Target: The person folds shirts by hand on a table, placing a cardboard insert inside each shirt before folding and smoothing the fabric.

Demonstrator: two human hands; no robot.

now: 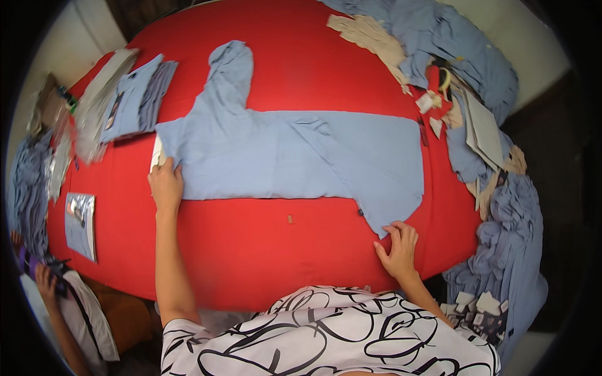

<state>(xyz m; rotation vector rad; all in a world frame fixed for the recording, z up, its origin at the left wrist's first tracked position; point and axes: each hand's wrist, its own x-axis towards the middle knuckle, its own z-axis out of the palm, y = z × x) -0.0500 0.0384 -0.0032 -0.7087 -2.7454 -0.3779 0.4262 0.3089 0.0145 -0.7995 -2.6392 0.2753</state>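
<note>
A light blue shirt lies lengthwise across the red table cover, one sleeve stretching bunched toward the far side and the other folded down to a point near me. At its left end, a strip of white card shows from under the cloth. My left hand is closed on that end, its fingers and thumb bent over the shirt's edge. By the near tip of the folded sleeve, my right hand has its thumb and fingers apart, fingertips at the fabric.
Folded blue shirts and clear plastic sleeves are stacked at the left. A bagged shirt lies nearer. Blue garments pile up along the right, beside grey card. At lower left, another person's hand shows.
</note>
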